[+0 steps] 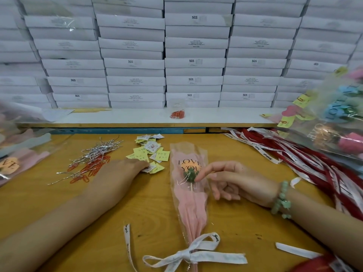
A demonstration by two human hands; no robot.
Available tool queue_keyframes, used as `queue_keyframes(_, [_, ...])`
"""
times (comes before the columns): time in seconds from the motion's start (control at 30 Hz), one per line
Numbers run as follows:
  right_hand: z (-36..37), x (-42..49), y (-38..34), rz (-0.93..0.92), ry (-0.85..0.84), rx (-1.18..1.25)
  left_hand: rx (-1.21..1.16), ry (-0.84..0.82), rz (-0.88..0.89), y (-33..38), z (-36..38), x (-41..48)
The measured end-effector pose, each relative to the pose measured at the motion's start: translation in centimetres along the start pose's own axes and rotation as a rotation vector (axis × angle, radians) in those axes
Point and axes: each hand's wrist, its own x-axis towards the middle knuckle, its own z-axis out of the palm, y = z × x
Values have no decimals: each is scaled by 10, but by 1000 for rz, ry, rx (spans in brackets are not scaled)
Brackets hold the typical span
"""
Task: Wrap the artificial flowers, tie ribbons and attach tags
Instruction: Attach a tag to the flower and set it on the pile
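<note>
**Steadying a wrapped flower beside the tag pile**

Lying lengthwise on the yellow table point(153, 216), the wrapped flower point(189, 185) serves as my landmark: its clear-and-pink sleeve, printed "LOVE YOU", opens away from me, and its narrow end, tied with a white ribbon bow point(193, 254), points toward me. Bare tabletop lies open on both sides of the sleeve's lower half, crossed only by my forearms. Left of the sleeve's upper end sits the pile of yellow and white tags point(152, 152); farther left lie silver twist ties point(96, 152) over orange paper clips point(88, 171). Right of the sleeve, red and white ribbons point(294, 160) spread toward the table's right edge, beneath finished bouquets point(337, 122). Beyond the sleeve's open end runs a white shelf point(137, 115) backed by stacked white boxes point(194, 63).

My left hand point(125, 169) lies palm down, its fingertips on the nearest tags; whether they pinch one I cannot tell. My right hand point(233, 183), a green bead bracelet point(281, 201) at the wrist, is spread loosely, grasping nothing, with the forefinger extended onto the green part of the flower inside the sleeve.
</note>
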Motion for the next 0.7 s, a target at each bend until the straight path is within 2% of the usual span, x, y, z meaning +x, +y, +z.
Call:
queue_keyframes(0.23, [2,1,0,10,-7,-57,216,-18,67,0,0,-2])
queue_keyframes(0.57, [2,0,0,4,-11,-104,356,-7,18,10,-15,-6])
queue_keyframes(0.7, [2,0,0,6,-5,-107,374,51,28,11,-23,-8])
